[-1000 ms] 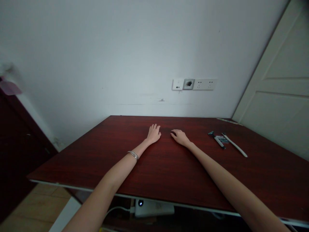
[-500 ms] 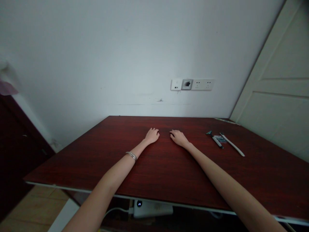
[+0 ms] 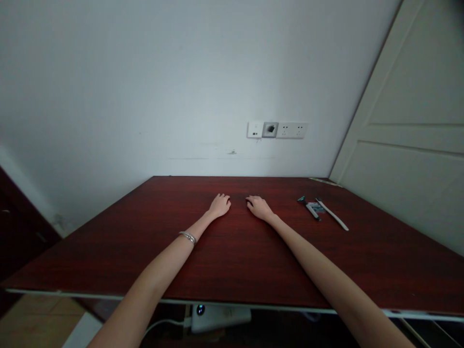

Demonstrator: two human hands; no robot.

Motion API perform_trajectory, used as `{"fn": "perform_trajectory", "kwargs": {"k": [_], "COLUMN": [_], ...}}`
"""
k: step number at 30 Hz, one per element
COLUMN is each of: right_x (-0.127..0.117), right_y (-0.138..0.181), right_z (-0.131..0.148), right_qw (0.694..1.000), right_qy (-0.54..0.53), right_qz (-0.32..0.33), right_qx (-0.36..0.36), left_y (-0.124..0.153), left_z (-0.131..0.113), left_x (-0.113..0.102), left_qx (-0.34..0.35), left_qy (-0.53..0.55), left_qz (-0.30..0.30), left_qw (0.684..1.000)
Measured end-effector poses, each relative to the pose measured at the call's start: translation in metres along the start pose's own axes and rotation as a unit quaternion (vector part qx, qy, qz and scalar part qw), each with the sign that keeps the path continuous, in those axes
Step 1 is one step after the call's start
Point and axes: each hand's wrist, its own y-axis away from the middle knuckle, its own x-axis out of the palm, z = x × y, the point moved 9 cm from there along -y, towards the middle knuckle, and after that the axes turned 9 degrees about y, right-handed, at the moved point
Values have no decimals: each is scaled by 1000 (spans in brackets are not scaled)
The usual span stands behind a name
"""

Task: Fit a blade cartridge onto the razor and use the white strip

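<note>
My left hand [image 3: 219,206] lies palm down on the dark red wooden table [image 3: 232,261], fingers loosely stretched, with nothing in it. A silver bracelet [image 3: 189,237] circles that wrist. Across a small gap, my right hand [image 3: 259,207] rests on the tabletop too, palm down and slightly curved, holding nothing visible. To its right lies a razor [image 3: 311,210] with a teal head and a pale handle. A long white toothbrush [image 3: 332,214] with a dark head slants beside it. Partly between them is a small clear packet [image 3: 316,207], whose contents I cannot make out.
Behind the table, a white wall carries a row of sockets [image 3: 277,130]. A pale panelled door [image 3: 406,135] borders the right side. Below the front edge sits a white power bank [image 3: 221,317] with a lit display and a white cable [image 3: 163,322].
The whole view has shifted, so the table, hands and objects appear a little further left. Both hands stay in place on the table, and the razor and toothbrush have not moved.
</note>
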Motion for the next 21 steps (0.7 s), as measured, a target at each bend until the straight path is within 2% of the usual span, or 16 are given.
{"fn": "perform_trajectory", "kwargs": {"k": [3, 6, 10, 14, 17, 21], "right_x": [-16, -41, -74, -99, -96, -76], "right_y": [1, 4, 22, 62, 94, 119], "right_z": [-7, -32, -104, -183, -219, -239], "right_qw": [999, 997, 989, 973, 966, 959], "right_qy": [-13, -22, 3, 42, 18, -10], "right_qz": [-36, -64, -41, -19, 22, 76], "right_qx": [15, 41, 139, 227, 257, 273], "left_y": [0, -1, -1, -1, -2, -3], "left_z": [-2, -4, -5, -7, -9, -11], "left_x": [-2, -3, -4, -4, -4, -4], "left_qx": [3, 5, 0, -4, -5, 3], "left_qy": [0, 2, 7, 7, 1, -1], "left_qz": [-1, -2, -4, -7, -8, -7], "left_qw": [1000, 1000, 1000, 1000, 1000, 1000]}}
